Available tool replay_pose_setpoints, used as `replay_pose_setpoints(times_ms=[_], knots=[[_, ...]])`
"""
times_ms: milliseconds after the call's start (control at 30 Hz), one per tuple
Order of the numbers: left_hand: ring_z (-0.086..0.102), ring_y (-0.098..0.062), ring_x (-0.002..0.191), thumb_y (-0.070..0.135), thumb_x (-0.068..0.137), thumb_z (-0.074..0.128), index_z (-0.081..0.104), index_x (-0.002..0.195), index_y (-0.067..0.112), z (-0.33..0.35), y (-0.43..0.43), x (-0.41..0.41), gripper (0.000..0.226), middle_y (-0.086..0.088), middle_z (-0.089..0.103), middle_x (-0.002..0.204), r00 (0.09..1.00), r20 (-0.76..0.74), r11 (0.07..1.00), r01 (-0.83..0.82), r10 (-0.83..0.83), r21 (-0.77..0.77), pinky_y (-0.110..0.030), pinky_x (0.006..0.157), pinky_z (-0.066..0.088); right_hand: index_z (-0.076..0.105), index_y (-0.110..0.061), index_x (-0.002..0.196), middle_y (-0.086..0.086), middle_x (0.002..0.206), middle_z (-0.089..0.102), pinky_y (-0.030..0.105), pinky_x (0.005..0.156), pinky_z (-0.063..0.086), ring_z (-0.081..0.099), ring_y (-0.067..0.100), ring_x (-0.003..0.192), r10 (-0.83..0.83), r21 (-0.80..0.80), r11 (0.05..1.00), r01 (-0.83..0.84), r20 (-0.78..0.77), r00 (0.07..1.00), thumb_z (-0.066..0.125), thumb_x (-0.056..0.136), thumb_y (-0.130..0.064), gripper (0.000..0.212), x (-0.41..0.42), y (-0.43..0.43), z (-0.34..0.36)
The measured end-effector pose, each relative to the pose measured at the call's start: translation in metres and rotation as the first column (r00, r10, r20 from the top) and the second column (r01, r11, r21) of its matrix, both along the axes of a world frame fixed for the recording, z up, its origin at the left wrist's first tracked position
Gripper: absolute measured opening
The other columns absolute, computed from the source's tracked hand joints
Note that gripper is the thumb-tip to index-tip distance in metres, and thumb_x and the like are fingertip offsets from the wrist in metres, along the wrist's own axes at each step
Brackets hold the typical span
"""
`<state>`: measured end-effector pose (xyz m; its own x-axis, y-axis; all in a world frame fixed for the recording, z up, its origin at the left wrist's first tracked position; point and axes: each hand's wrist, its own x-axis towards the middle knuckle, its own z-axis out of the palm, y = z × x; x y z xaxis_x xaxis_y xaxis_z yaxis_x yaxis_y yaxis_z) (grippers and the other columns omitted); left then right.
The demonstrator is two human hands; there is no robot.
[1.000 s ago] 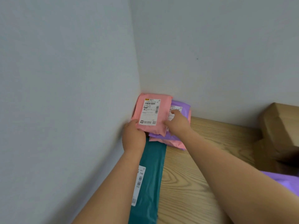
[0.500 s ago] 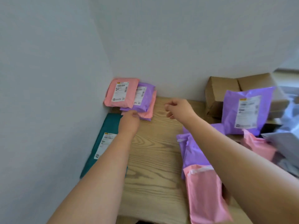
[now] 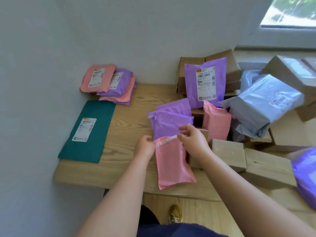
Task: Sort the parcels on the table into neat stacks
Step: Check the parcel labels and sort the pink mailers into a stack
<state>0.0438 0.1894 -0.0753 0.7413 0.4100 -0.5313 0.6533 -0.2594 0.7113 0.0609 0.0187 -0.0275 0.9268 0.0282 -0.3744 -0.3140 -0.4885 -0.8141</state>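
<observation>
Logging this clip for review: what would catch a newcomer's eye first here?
The left hand and right hand pinch the top flap of a pink mailer lying near the front edge of the table. In the far left corner sits a small stack of pink and purple mailers, a teal mailer flat before it. On the right, a labelled purple mailer leans upright against cardboard boxes.

A single wide-angle view, worn on the head, looks forward and steeply down from close above the light wooden worktop (image 3: 130,115). The left hand (image 3: 145,147) and right hand (image 3: 193,142) sit mid-frame at a pink plastic parcel (image 3: 172,161). White walls (image 3: 42,65) stand at the left and far sides, a window (image 3: 290,11) is at far right, and the wooden floor (image 3: 196,211) shows nearest.
</observation>
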Motion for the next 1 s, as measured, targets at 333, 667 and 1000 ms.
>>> replay_pose_setpoints(times_ms=[333, 667, 1000], knots=[[0.053, -0.021, 0.083, 0.007, 0.094, 0.053, 0.059, 0.087, 0.013, -0.037, -0.017, -0.035, 0.011, -0.012, 0.060, 0.094, 0.974, -0.217, 0.980, 0.020, -0.065, -0.199, -0.029, 0.072, 0.042, 0.025, -0.021, 0.156, 0.010, 0.140, 0.056, 0.037, 0.098, 0.044, 0.055, 0.033, 0.124, 0.118, -0.244, 0.956, -0.166, -0.197, 0.973, 0.046, 0.099, -0.017, 0.061, -0.043, 0.000, -0.031], [0.061, -0.023, 0.087, 0.006, 0.089, 0.065, 0.067, 0.100, 0.006, -0.037, 0.003, -0.025, 0.012, -0.011, 0.068, 0.096, 0.983, -0.173, 0.950, -0.001, -0.056, -0.312, -0.028, 0.073, 0.045, 0.048, -0.015, 0.137, 0.007, 0.120, 0.065, 0.039, 0.093, 0.049, 0.062, 0.031, 0.109, 0.024, -0.220, 0.973, -0.065, -0.185, 0.983, 0.047, 0.096, -0.013, 0.041, -0.043, 0.015, -0.036], [0.056, -0.017, 0.063, 0.007, 0.090, 0.054, 0.064, 0.083, 0.010, 0.040, 0.047, 0.000, 0.012, 0.001, 0.062, 0.061, 0.976, -0.070, 0.690, -0.196, 0.207, -0.696, -0.027, 0.060, 0.045, 0.054, -0.027, 0.132, -0.005, 0.115, 0.065, 0.033, 0.088, 0.052, 0.063, 0.014, 0.096, -0.051, 0.013, 0.999, 0.051, -0.017, 0.999, 0.070, 0.088, -0.020, 0.048, -0.040, 0.045, -0.004]])
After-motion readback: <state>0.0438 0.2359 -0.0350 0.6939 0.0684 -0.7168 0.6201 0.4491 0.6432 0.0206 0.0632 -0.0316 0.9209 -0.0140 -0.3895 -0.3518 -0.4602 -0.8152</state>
